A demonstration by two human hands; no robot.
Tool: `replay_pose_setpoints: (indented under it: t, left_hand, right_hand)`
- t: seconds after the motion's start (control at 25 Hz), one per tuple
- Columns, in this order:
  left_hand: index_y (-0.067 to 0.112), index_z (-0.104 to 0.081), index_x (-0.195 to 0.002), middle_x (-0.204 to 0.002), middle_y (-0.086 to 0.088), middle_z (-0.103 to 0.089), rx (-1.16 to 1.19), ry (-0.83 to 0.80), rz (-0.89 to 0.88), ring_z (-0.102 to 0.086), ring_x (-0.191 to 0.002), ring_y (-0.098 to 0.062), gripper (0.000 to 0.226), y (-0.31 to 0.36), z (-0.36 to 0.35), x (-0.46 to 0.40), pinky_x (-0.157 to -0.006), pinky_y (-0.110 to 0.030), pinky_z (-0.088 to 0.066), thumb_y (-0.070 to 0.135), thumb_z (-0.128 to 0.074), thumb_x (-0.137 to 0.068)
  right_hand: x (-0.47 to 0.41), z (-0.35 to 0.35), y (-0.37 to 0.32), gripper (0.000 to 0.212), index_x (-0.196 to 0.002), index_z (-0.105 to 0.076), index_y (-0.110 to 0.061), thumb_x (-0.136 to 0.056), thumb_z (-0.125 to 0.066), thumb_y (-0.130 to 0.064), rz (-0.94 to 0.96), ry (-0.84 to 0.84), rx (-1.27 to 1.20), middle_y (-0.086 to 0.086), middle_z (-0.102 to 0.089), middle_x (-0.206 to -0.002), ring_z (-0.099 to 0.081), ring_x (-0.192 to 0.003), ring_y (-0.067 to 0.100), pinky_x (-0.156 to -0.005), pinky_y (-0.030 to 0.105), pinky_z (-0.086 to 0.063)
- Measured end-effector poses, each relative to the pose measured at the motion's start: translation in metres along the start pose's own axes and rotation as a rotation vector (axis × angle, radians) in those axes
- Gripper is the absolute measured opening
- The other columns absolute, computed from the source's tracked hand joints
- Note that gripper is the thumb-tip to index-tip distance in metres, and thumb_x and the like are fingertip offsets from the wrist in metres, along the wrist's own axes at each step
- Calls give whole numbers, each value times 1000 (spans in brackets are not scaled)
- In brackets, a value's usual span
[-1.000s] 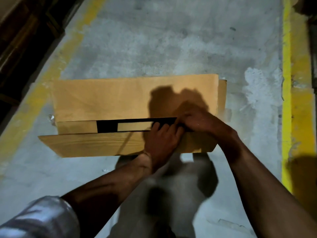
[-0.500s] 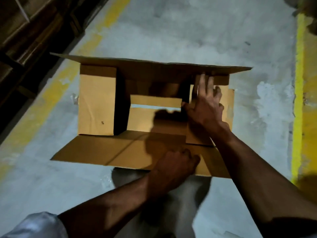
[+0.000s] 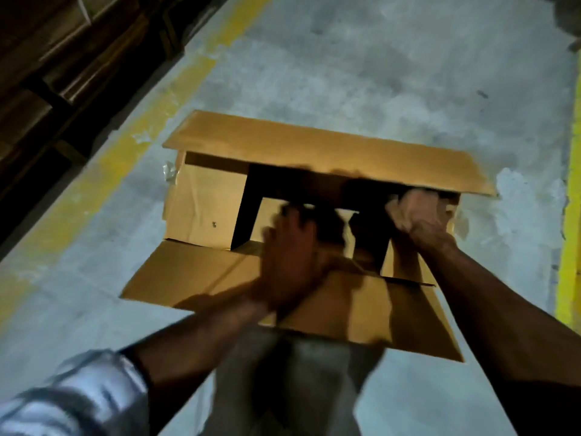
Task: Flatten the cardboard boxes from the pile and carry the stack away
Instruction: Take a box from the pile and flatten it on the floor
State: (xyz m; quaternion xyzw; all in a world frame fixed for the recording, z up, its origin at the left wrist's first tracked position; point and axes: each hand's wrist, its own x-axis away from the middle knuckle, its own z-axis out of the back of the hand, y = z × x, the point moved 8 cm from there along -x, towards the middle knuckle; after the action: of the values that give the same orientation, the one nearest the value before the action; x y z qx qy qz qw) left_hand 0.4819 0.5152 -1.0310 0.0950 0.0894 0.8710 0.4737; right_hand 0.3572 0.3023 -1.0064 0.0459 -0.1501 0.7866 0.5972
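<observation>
warehouse: concrete floor (image 3: 377, 73), yellow lane lines (image 3: 176, 99).

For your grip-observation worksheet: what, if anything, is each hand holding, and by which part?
The right hand grips the cardboard box at its right inner flap. The left hand is blurred over the opening; its hold cannot be told.

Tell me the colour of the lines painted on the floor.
Yellow, worn in patches: one line at left, one at right. Head view, the only one.
</observation>
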Motion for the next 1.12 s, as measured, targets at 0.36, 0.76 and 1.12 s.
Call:
replay_pose_setpoints:
  t: [0.36, 0.76, 1.12]
  left_hand:
    - [15, -8, -156, -156, -16, -26, 84, 48, 664, -28, -137, -46, 109, -163, 39, -66, -96, -71, -34, 28, -82, -77]
    - [16, -56, -139, -89, -15, -66, 413, 416, 220, -64, -81, -38, 74, -189, 136, -52, -78, -42, -50, 8, -35, -68]
    - [3, -48, -146, -147, -15, -52, 175, 280, -223, -51, -132, -35, 80, -207, 114, -26, -108, -42, -43, 9, -40, -66]
  right_hand:
    - [11, 55, 37, 35, -119, -60, -2, -99, -56, -30, -77, 34, -101, 27, -61, -118, -58, -108, 46, -81, 41, -43]
    - [47, 79, 87, 49, -121, -60, 2, -87, -42, -29, -192, 452, -651, 28, -65, -117, -60, -106, 38, -91, 46, -46]
    - [12, 31, 121, 20, -87, -48, -24, -79, -62, -13, -392, 336, -1601, -9, -50, -64, -48, -49, 8, -48, 16, -40]
